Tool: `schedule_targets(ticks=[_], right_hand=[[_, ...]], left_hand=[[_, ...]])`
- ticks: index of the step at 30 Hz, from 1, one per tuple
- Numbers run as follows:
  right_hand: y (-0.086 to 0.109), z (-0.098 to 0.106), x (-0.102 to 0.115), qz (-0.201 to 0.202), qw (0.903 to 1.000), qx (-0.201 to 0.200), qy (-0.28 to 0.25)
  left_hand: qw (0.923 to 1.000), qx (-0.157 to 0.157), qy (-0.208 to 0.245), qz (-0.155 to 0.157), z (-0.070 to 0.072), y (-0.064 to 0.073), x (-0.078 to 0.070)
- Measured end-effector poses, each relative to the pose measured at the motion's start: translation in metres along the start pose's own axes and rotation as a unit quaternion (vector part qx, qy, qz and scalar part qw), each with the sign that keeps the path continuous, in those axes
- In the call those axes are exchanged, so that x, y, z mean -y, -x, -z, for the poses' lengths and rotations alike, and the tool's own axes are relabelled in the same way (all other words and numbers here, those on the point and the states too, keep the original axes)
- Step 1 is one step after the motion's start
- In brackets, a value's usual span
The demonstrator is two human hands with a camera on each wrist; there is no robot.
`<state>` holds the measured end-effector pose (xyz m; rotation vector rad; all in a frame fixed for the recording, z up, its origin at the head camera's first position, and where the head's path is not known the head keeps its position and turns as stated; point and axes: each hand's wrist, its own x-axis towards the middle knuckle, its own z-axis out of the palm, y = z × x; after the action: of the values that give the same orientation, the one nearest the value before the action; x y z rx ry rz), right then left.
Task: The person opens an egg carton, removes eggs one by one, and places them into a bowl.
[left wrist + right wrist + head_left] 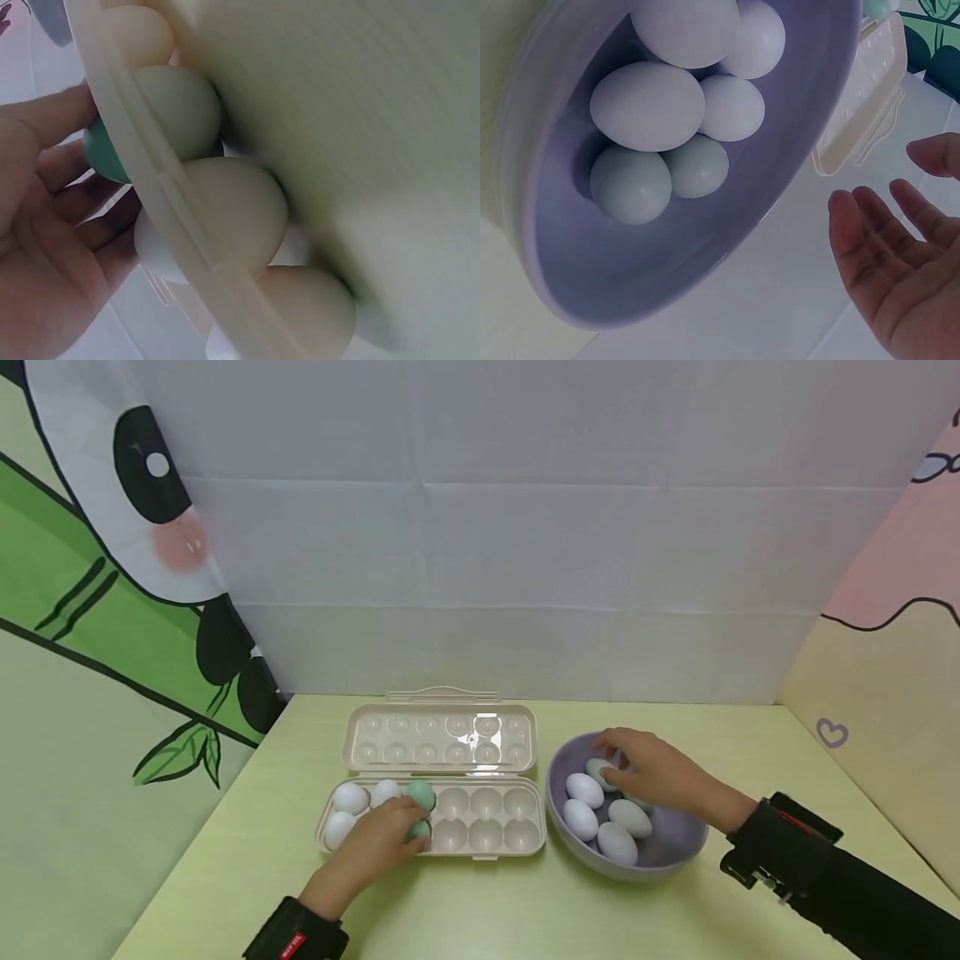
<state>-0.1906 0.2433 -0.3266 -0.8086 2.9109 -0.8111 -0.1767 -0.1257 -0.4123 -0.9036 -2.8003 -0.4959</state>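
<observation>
The fingers of the left hand (375, 843) are bent around a smooth, glossy mint-green egg (107, 156), thumb to one side, in the near row, third column from the left; those of the right hand (660, 774) curve loosely over a round lavender bowl (678, 847), thumb and fingertips apart, holding nothing. On the pale yellow-green worktop (450, 914), a glossy beige plastic egg carton (486, 857) lies with its long axis left to right, its lid (442, 737) tipped back away from the person. The bowl stands just right of it, with six plain, smooth eggs (580, 820), white to pale grey-green, inside; a large white egg (647, 106) has its long axis nearly level in the right wrist view. A second mint-green egg (422, 794) sits directly behind the gripped one, with white eggs (350, 797) to the left. The gripped egg's long axis cannot be told, being partly hidden. The black left wristband (315, 935) bears a red label (292, 946), its lettering too small to read.
</observation>
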Motion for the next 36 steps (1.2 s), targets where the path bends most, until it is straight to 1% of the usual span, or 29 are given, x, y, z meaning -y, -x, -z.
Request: schedule_targets(ticks=[6, 9, 13, 18, 22, 25, 28, 31, 34, 36], right_hand=[[0.0, -0.002, 0.003, 0.016, 0.9999, 0.004, 0.001], [0.0, -0.003, 0.001, 0.026, 0.9996, 0.007, 0.004], [-0.001, -0.004, 0.0, 0.03, 0.9995, 0.006, 0.008], [-0.001, -0.005, 0.0, 0.035, 0.9993, 0.004, 0.013], [-0.001, -0.006, 0.0, 0.037, 0.9992, 0.002, 0.014], [-0.001, -0.008, 0.001, 0.04, 0.9991, 0.0, 0.013], [-0.003, -0.009, 0.002, 0.043, 0.9988, -0.003, 0.022], [-0.005, -0.009, 0.005, 0.047, 0.9985, -0.006, 0.03], [-0.009, -0.011, 0.01, 0.062, 0.9979, -0.002, 0.02], [-0.013, -0.013, 0.015, 0.073, 0.9973, 0.007, 0.001]], left_hand=[[0.9986, -0.015, -0.005, -0.05, 0.001, -0.001, -0.004], [0.9975, -0.028, -0.011, -0.064, 0.002, -0.001, -0.004], [0.9972, -0.043, -0.003, -0.061, 0.008, -0.003, -0.003], [0.998, -0.043, 0.023, -0.041, 0.016, -0.007, -0.001], [0.998, -0.043, 0.03, -0.034, 0.017, -0.009, 0.0], [0.9978, -0.051, 0.03, -0.029, 0.017, -0.011, -0.001], [0.9964, -0.073, 0.034, -0.026, 0.017, -0.014, -0.004], [0.9926, -0.107, 0.042, -0.038, 0.019, -0.018, -0.01], [0.9845, -0.151, 0.052, -0.072, 0.021, -0.025, -0.021], [0.9761, -0.182, 0.054, -0.105, 0.022, -0.03, -0.029]])
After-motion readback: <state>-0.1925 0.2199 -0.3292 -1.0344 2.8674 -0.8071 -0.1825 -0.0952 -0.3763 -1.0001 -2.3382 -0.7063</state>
